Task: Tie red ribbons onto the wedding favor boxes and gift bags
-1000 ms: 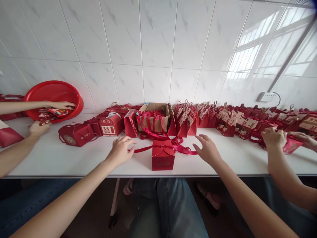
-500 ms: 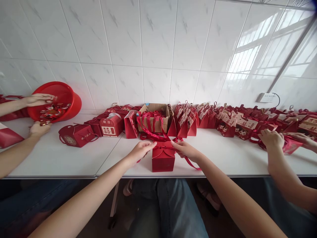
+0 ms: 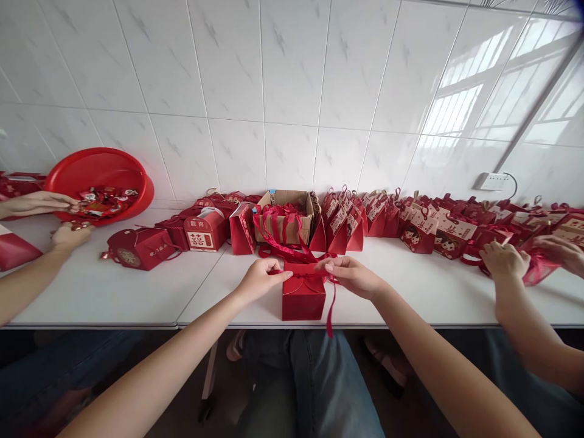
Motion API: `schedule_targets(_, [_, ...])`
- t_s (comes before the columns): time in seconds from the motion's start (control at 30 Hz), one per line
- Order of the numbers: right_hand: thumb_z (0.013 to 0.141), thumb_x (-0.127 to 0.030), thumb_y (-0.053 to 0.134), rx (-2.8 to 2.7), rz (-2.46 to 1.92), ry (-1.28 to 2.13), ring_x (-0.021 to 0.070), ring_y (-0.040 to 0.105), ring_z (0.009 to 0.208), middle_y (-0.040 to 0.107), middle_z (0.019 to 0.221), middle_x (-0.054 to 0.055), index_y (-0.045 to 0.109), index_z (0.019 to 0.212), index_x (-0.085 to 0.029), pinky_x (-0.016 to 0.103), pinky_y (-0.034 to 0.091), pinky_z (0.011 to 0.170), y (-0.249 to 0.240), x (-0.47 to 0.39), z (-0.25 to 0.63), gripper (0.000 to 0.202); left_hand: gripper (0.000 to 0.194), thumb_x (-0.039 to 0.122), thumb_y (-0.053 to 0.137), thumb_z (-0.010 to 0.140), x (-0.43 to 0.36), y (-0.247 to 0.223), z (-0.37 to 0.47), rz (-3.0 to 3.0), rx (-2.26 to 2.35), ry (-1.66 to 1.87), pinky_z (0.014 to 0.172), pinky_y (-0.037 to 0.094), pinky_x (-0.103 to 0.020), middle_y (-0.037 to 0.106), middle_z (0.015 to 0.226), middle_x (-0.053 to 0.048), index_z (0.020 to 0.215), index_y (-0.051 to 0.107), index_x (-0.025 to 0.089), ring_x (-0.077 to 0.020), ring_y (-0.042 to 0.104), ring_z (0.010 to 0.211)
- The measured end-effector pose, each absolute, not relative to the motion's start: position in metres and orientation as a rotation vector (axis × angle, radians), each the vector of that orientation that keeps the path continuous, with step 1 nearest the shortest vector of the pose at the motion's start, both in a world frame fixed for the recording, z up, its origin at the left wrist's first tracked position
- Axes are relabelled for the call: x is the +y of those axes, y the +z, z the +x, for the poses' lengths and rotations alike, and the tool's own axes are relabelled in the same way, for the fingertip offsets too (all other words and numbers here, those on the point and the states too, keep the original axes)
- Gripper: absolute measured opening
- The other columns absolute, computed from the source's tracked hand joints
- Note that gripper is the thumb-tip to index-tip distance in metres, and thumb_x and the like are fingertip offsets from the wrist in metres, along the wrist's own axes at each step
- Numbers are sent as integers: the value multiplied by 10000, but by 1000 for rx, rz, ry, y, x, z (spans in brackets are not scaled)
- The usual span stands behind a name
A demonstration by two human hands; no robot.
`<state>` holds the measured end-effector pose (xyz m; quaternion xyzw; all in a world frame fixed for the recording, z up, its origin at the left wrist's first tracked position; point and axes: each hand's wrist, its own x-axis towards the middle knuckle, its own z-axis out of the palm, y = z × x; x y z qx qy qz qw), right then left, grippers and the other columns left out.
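Observation:
A small red gift box (image 3: pixel 303 303) stands near the table's front edge, between my two hands. Red ribbon (image 3: pixel 332 307) runs across its scalloped top, and one end hangs down past the box's right side. My left hand (image 3: pixel 263 277) is closed in a pinch on the ribbon at the box's upper left. At the upper right, my right hand (image 3: pixel 350 274) also pinches the ribbon, its fingers bent. Whether a knot lies in the ribbon at the box's top is too small to tell.
Behind the box stands an open cardboard carton (image 3: pixel 292 228) holding red ribbons. Red gift boxes (image 3: pixel 141 248) sit to the left, several upright gift bags (image 3: pixel 418 228) to the right. A person's hands work at a red basin (image 3: pixel 146 188) of sweets; another person's hand (image 3: pixel 504 261) is at far right.
My right hand has shifted slightly right, its fingers now more bent. The ribbon end that trailed to the right now hangs straight down. At left, the red basin has tipped more upright.

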<state>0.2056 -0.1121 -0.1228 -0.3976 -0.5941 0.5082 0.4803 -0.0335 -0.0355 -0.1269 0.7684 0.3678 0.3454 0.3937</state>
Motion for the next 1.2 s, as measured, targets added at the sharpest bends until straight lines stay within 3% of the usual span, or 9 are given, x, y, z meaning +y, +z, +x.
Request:
schedule_targets(0.13, [770,-514,712,-1414,-871,1176,198,629,974,706,1000,62,658,711,-198,367,444,938,-120,-109,183,326,420,486,711,651,-36,-126,-33,1947,932,871,557,263,-244,390,557,67,547,435,187,-105,357,550])
schedule_targets(0.33, [758,-534,706,-1410,-878,1012,195,676,817,717,811,23,668,881,-228,376,521,849,-127,-104,158,332,425,471,708,651,-35,-127,-32,1943,936,872,546,257,-243,375,551,69,542,412,187,-99,343,545])
schedule_targets(0.47, [780,-525,667,-1430,-994,805,218,670,831,726,819,49,707,887,-195,390,512,846,-135,-97,156,349,417,480,723,636,-35,-123,-33,1926,934,865,538,266,-238,403,546,59,537,451,180,-104,365,556])
schedule_targets(0.57, [789,-483,651,-1468,-1082,677,249,669,905,739,836,67,731,877,-179,413,487,903,-138,-94,156,327,388,479,736,637,-37,-112,-37,1894,920,825,525,281,-234,453,560,45,556,515,171,-104,391,560])
schedule_targets(0.73, [850,-352,569,-1582,-1175,554,231,672,793,740,817,59,710,1073,-180,383,512,791,-133,-99,150,315,317,454,715,683,-41,-80,-42,1795,820,618,457,294,-237,521,532,11,606,624,160,-102,427,486])
schedule_targets(0.9, [824,-247,582,-1760,-1143,487,200,624,775,722,876,39,715,941,-209,317,469,740,-124,-108,145,181,274,416,697,708,-46,-58,-29,1741,720,601,468,360,-255,595,561,-28,643,683,150,-119,496,492])
schedule_targets(1.03, [845,-331,589,-1760,-1162,473,162,539,621,637,667,20,648,705,-198,288,422,626,-125,-108,143,203,294,425,700,727,-45,-57,-15,1757,645,681,692,482,-286,702,778,-61,872,744,173,-177,632,748])
schedule_targets(1.13, [887,-393,539,-1717,-1164,524,174,568,627,642,663,32,624,676,-199,297,430,622,-130,-103,143,299,486,492,636,792,-42,-63,-14,1773,638,750,842,486,-310,703,1101,-87,1201,655,230,-218,628,1036])
schedule_targets(1.2, [890,-433,539,-1694,-1148,572,190,595,659,654,676,37,631,693,-199,304,444,630,-134,-100,145,320,522,482,683,760,-39,-71,-18,1794,665,766,893,485,-335,690,1159,-104,1205,651,210,-243,607,1112])
